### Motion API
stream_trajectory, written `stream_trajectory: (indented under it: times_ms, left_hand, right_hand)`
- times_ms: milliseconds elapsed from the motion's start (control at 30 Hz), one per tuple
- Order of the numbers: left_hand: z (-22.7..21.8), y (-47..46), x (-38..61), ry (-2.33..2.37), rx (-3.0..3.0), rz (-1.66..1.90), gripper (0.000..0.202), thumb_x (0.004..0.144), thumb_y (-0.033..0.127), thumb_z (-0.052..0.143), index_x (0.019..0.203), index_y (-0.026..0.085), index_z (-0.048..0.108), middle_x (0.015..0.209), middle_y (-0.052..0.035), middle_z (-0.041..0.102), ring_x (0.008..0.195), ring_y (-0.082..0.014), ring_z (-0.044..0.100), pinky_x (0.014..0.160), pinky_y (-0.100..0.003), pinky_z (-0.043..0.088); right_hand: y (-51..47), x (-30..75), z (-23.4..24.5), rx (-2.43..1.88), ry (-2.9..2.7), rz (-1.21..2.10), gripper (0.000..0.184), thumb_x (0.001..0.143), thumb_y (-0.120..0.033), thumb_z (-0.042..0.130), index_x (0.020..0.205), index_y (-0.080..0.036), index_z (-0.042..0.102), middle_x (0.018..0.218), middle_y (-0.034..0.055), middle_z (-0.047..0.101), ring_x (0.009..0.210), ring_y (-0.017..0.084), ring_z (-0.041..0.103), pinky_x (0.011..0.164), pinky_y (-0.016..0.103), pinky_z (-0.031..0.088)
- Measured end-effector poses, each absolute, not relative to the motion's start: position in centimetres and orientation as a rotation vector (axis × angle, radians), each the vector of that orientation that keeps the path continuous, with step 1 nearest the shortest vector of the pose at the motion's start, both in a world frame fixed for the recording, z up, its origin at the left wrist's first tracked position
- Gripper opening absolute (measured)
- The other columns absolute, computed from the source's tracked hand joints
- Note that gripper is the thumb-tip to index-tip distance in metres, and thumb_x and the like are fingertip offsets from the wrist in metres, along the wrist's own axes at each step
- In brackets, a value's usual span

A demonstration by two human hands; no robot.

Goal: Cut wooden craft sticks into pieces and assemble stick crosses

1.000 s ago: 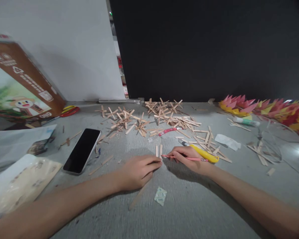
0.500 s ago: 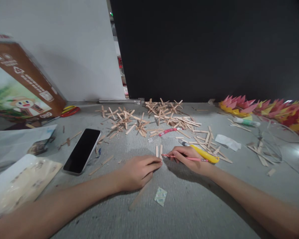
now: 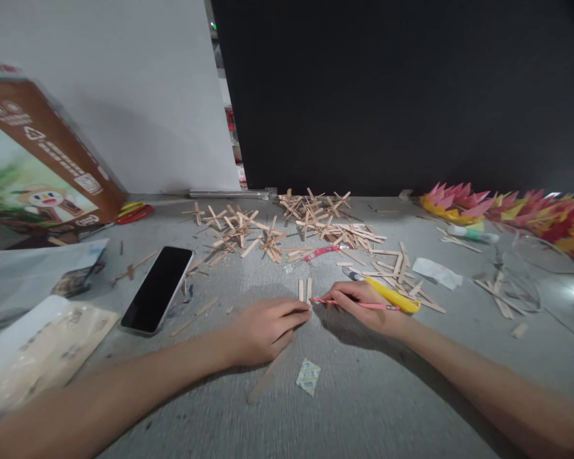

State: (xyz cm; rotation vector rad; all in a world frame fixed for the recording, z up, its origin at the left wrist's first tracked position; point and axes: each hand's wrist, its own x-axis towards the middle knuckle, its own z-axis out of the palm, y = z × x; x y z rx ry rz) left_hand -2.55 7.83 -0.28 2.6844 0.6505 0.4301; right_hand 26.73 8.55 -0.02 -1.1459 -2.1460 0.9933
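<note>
Table (image 3: 363, 395): grey, littered. Box (image 3: 38, 166) stands at the far left. A heap (image 3: 287, 229) of glued stick crosses is spread along the far edge, and a phone (image 3: 157, 290) lies face up, left of centre.

Left hand (image 3: 263, 328): palm down on the table with the fingers drawn close together. The tips are on the near ends of the sticks (image 3: 305, 290) and seem to pin them (pressing or pinching, cannot tell). This hand is the nearer of the two to the sticks and comes in from their near-left.

Right hand (image 3: 363, 306): rests just right of the sticks with the fingers closed round a pencil (image 3: 368, 305) in a writing grip.

Cutter (image 3: 395, 297): yellow, lying just beyond the right hand. Contact with the hand is unclear.

Pencil: pink, with its long axis running left to right, nearly level. The tip points left and sits at the near end of the right-hand stick, touching it or a hair off. It crosses the sticks' axis at about a right angle.

Sticks: two, flat on the table and side by side with a narrow gap. Their long axes run straight away from the person. They lie between the two hands, clear of the heap.

Sachet (image 3: 309, 376): small, near side of the hands, untouched.
</note>
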Motion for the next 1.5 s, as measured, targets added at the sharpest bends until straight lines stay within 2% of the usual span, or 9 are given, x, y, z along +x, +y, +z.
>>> stream_trajectory:
  times_ms: [133, 300, 467, 767, 900, 1133, 1500]
  left_hand:
    - [-0.3, 7.85, -2.54, 0.647, 2.674, 0.434, 0.042, 0.1, 0.015, 0.051, 0.139, 0.021, 0.065, 0.144, -0.0096, 0.066, 0.128, -0.0266, 0.066, 0.11, -0.043, 0.053]
    - [-0.39, 7.91, -2.53, 0.644, 2.673, 0.438, 0.043, 0.1, 0.015, 0.049, 0.14, 0.021, 0.064, 0.144, -0.0099, 0.066, 0.128, -0.0267, 0.066, 0.11, -0.044, 0.053]
    - [-0.36, 7.88, -2.54, 0.634, 2.654, 0.456, 0.044, 0.1, 0.015, 0.049, 0.141, 0.022, 0.063, 0.143, -0.0101, 0.066, 0.129, -0.0261, 0.065, 0.11, -0.043, 0.053]
    - [-0.17, 7.9, -2.52, 0.65, 2.686, 0.398, 0.043, 0.1, 0.015, 0.049, 0.14, 0.019, 0.063, 0.146, -0.0102, 0.065, 0.128, -0.0274, 0.065, 0.109, -0.044, 0.054]
    - [-0.14, 7.88, -2.49, 0.646, 2.679, 0.418, 0.043, 0.1, 0.016, 0.049, 0.14, 0.021, 0.063, 0.145, -0.0101, 0.065, 0.129, -0.0268, 0.065, 0.11, -0.043, 0.053]
    - [-0.14, 7.87, -2.46, 0.639, 2.662, 0.454, 0.044, 0.1, 0.015, 0.049, 0.14, 0.023, 0.064, 0.143, -0.0101, 0.067, 0.127, -0.0263, 0.066, 0.11, -0.043, 0.053]
    - [-0.14, 7.91, -2.48, 0.638, 2.67, 0.425, 0.043, 0.1, 0.015, 0.049, 0.139, 0.02, 0.064, 0.144, -0.0104, 0.066, 0.128, -0.0265, 0.065, 0.11, -0.043, 0.053]
  right_hand:
    - [8.6, 26.74, -0.12, -1.173, -2.121, 0.964, 0.043, 0.11, -0.044, 0.044, 0.098, -0.022, 0.079, 0.078, 0.0026, 0.071, 0.072, 0.015, 0.064, 0.066, 0.025, 0.047]
    - [8.5, 26.73, 0.2, -1.149, -2.16, 0.977, 0.041, 0.109, -0.043, 0.046, 0.098, -0.022, 0.079, 0.085, 0.0031, 0.073, 0.077, 0.015, 0.066, 0.07, 0.025, 0.048]
    - [8.46, 26.72, 0.13, -1.19, -2.127, 0.962, 0.042, 0.11, -0.044, 0.044, 0.096, -0.022, 0.078, 0.077, 0.0015, 0.07, 0.073, 0.015, 0.065, 0.066, 0.025, 0.047]
    - [8.56, 26.73, -0.08, -1.184, -2.129, 0.967, 0.045, 0.11, -0.047, 0.043, 0.095, -0.022, 0.078, 0.08, 0.0026, 0.071, 0.074, 0.015, 0.065, 0.068, 0.025, 0.047]
    - [8.56, 26.75, -0.15, -1.146, -2.156, 0.967, 0.046, 0.109, -0.048, 0.043, 0.1, -0.021, 0.079, 0.082, 0.0036, 0.072, 0.073, 0.015, 0.064, 0.068, 0.025, 0.048]
    - [8.52, 26.57, -0.09, -1.176, -2.127, 0.935, 0.044, 0.11, -0.046, 0.043, 0.093, -0.022, 0.076, 0.077, 0.0023, 0.07, 0.072, 0.015, 0.064, 0.066, 0.025, 0.048]
    - [8.38, 26.6, 0.23, -1.153, -2.16, 0.92, 0.041, 0.11, -0.043, 0.042, 0.095, -0.022, 0.075, 0.082, 0.0022, 0.071, 0.073, 0.014, 0.064, 0.069, 0.024, 0.048]
